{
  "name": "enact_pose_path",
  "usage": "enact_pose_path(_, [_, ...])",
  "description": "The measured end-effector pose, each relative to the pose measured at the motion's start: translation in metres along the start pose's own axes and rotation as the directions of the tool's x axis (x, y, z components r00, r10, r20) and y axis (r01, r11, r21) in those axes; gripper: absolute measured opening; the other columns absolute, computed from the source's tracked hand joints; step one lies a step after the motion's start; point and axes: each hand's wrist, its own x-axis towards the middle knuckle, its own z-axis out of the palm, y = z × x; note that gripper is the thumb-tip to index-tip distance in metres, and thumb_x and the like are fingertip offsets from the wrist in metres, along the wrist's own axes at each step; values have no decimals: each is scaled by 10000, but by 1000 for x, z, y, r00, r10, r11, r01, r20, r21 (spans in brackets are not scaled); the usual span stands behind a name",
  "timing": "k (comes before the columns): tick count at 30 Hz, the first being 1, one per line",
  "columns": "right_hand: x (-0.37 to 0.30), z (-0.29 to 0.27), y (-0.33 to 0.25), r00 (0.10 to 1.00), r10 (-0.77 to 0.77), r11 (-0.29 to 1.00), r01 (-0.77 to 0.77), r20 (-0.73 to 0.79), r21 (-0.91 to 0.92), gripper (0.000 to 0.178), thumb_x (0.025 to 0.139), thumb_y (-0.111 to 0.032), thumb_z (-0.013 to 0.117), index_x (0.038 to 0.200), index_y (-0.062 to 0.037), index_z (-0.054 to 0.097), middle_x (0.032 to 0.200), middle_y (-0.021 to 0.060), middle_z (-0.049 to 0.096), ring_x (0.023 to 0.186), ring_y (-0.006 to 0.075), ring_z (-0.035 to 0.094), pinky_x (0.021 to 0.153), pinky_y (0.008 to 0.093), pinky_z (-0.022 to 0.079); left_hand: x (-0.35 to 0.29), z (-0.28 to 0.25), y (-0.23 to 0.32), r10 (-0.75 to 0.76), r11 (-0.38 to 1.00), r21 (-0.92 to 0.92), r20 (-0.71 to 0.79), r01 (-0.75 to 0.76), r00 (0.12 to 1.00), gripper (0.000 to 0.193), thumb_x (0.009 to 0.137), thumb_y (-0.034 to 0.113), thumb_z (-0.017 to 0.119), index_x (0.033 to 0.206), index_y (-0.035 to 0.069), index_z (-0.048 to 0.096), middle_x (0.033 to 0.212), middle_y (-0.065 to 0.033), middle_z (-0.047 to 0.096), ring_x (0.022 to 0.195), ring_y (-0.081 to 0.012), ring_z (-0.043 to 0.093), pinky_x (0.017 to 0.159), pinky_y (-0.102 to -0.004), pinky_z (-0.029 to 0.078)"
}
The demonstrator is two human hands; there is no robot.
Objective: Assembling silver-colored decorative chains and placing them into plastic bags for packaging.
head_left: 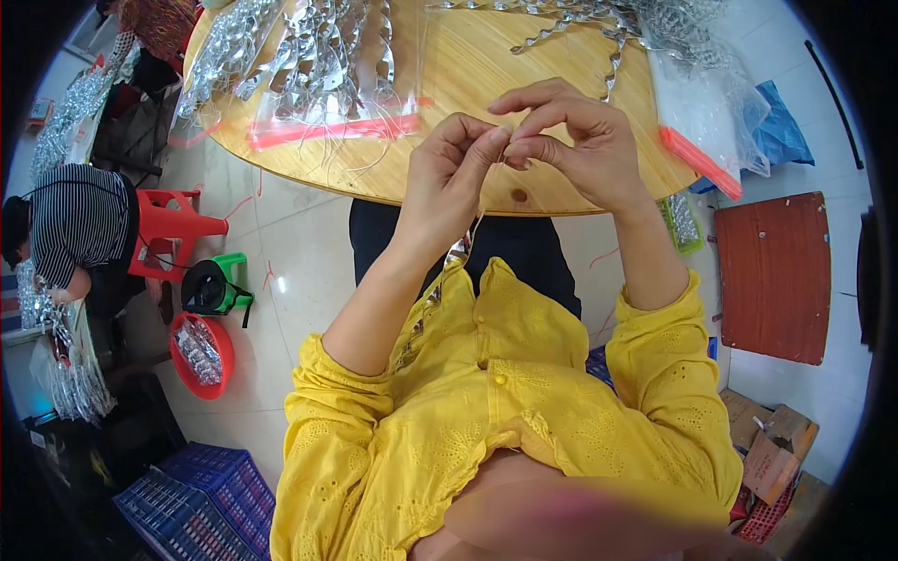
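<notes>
String work at the near edge of the table (pixel 468 75). The left hand (pixel 456 173) pinches the string (pixel 480 224) between thumb and forefinger. The right hand (pixel 589 145) meets it tip to tip, thumb and forefinger drawn together; whether these also grip string cannot be told. The string drops toward the wearer to a twisted silver strip (pixel 433 297), its long axis slanting down-left across the shirt (pixel 543 374), nearer the left hand.

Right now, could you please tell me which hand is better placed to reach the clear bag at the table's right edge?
Probably the right hand: it is nearer the clear plastic bag, while the left hand is farther away. Both meet at a thin cord.
</notes>
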Motion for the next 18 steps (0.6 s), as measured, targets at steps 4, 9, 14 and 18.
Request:
enact_pose_path(4, [-7, 7, 3, 965, 263, 878, -235, -10, 418, 94, 670, 52, 622, 744, -2, 601, 837, 145, 583, 760, 156, 554, 636, 242, 480, 0, -1, 1, -28, 997, -76, 19, 29, 999, 162, 845, 124, 474, 834, -37, 489, 721, -80, 575, 676, -130, 569, 639, -218, 449])
enact_pose_path(9, [-12, 12, 10, 982, 93, 948, -36, -166, 318, 147, 668, 101, 601, 759, -1, 546, 791, 135, 579, 738, 156, 559, 658, 248, 475, -5, -4, 0, -80, 989, -128, -3, 79, 997, 142, 825, 93, 500, 853, -46, 510, 717, -86, 575, 670, -143, 571, 647, -242, 457])
enact_pose_path(14, [-11, 8, 16, 907, 173, 912, -1, -383, 410, 287, 666, 124, 590, 834, -32, 417, 764, 110, 577, 735, 143, 558, 682, 242, 464, -25, -12, -4, -251, 899, -347, 89, 266, 964, 111, 820, 85, 489, 864, -12, 517, 696, -64, 544, 632, -149, 548, 665, -255, 438])
enact_pose_path(18, [-30, 17, 31, 925, 44, 999, -29, -378, 45, 334, 671, 116, 594, 826, -59, 355, 754, 112, 580, 739, 146, 562, 700, 257, 463, -24, -34, -5, -254, 599, -745, 170, 292, 952, 127, 800, 82, 533, 883, -13, 526, 704, -66, 552, 573, -122, 540, 516, -215, 425])
